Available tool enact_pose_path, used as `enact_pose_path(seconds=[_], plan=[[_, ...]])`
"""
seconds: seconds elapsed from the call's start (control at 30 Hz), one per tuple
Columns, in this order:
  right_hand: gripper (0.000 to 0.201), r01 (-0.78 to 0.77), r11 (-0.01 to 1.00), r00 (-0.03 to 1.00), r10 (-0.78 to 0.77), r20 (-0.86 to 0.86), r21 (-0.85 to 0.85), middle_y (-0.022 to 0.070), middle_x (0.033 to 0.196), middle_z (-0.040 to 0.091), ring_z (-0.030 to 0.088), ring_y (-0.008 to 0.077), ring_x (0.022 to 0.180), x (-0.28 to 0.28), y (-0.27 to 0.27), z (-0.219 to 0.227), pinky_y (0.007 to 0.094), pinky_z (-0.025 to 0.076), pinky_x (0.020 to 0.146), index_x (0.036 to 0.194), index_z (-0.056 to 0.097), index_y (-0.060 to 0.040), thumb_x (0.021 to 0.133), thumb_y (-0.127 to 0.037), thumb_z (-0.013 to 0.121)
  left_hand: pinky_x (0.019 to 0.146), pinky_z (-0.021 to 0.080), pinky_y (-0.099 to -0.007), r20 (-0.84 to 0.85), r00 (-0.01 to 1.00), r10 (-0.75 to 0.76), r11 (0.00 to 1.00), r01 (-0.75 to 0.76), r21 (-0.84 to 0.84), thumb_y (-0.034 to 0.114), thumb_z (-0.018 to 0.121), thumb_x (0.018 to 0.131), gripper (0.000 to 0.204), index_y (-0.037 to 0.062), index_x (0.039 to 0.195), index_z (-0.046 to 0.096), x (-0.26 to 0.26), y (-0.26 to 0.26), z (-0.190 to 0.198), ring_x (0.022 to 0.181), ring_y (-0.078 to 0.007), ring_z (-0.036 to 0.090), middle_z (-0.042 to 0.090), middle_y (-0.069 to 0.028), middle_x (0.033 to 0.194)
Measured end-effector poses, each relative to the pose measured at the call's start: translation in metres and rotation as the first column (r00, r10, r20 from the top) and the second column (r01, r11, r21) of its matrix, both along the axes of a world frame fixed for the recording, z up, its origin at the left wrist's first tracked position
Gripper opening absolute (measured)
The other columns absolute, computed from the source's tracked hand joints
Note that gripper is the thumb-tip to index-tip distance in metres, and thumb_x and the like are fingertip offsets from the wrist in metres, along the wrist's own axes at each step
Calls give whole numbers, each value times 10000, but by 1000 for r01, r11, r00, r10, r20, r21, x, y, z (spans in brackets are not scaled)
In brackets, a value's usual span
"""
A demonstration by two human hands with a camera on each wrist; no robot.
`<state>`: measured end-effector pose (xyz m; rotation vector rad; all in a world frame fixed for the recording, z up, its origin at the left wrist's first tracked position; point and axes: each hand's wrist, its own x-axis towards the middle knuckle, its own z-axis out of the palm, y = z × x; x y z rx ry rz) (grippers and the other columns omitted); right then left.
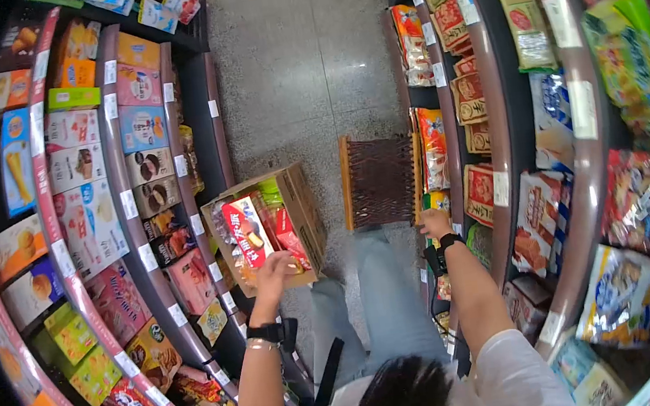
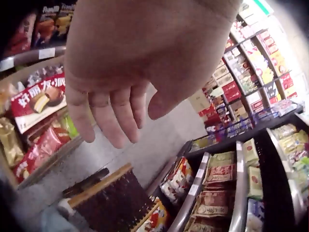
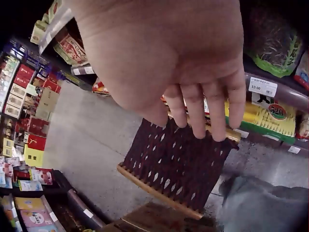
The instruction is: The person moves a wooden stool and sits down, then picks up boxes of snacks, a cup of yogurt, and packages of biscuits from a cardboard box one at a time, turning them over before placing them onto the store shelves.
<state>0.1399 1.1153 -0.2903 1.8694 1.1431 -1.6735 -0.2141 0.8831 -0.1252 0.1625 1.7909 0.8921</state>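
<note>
My left hand [image 1: 273, 274] hangs over the near edge of an open cardboard box [image 1: 303, 206] full of packaged snacks. In the left wrist view its fingers [image 2: 113, 116] are loosely extended and hold nothing. A red and white pie box [image 1: 246, 233] stands at the top of the cardboard box, beside a red packet [image 1: 286, 232]. My right hand [image 1: 435, 224] is by the right-hand shelf, close to the near corner of a folding stool [image 1: 381, 180] with a dark woven seat and wooden bars. In the right wrist view its straight fingers [image 3: 195, 108] overlap one bar.
Shelves of boxed snacks [image 1: 145, 128] line the left side. Bagged snacks [image 1: 429, 141] fill the shelves on the right. Between them runs a grey speckled floor [image 1: 284, 70]. The person's legs [image 1: 390, 300] are between the box and the right shelf.
</note>
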Motion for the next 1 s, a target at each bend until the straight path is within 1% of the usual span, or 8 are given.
enact_pose_path(seconds=[0.13,0.23,0.37,0.47,0.5,0.7,0.8,1.0], plan=[[337,98,993,995,-99,10,65,28,722,593,593,159,667,-6,19,-51,323,471,496,994,609,-73,862,-379,559,620,464,-246,140,989,49,987,-27,-156,239,515,913,238,68,1062,586,23,43,-101,754,-119,605,649,-36,895],[413,72,990,995,-80,58,124,109,851,654,626,239,837,5,27,-103,348,496,688,1050,602,-32,855,-395,576,566,445,-247,184,982,52,939,15,-344,263,526,899,238,92,1048,599,39,68,-170,696,-113,585,640,-24,869],[548,-98,962,990,68,122,256,184,1024,636,601,293,973,9,40,-150,354,450,855,1202,500,13,857,-408,565,548,442,-255,212,972,99,966,-43,-254,279,542,887,282,67,1064,595,56,94,-253,671,-118,578,630,-24,860],[645,-180,929,978,135,157,323,212,1183,557,532,305,1105,14,48,-175,356,407,929,1296,404,27,861,-422,561,633,481,-293,67,998,-15,973,30,-230,289,569,872,344,27,1094,586,65,104,-300,746,-187,607,641,-61,897],[677,-195,923,975,148,164,331,221,1238,524,504,309,1149,15,49,-181,357,389,957,1324,372,32,863,-427,559,786,479,-326,33,997,-63,964,69,-255,299,605,848,456,-25,1161,535,66,107,-317,903,-250,602,620,-125,1030],[713,36,971,999,-28,-36,237,191,1248,501,470,290,1167,12,60,-210,340,353,990,1345,334,34,864,-436,574,922,422,-336,149,989,-1,951,48,-307,241,713,769,728,-48,1315,327,83,131,-347,1086,-236,529,510,-180,1226],[823,9,980,1000,-10,2,197,202,1368,410,393,298,1269,-2,66,-205,343,281,1044,1405,224,34,856,-492,541,978,378,-337,293,953,76,995,-52,-87,195,730,770,716,3,1328,324,96,122,-381,1124,-237,506,530,-135,1219],[718,-154,979,988,150,43,131,203,1307,447,461,306,1181,-1,68,-216,375,359,978,1347,345,-8,844,-460,589,928,425,-340,180,984,-3,994,23,-106,227,802,675,797,9,1302,362,101,108,-412,1081,-270,539,547,-163,1175]])
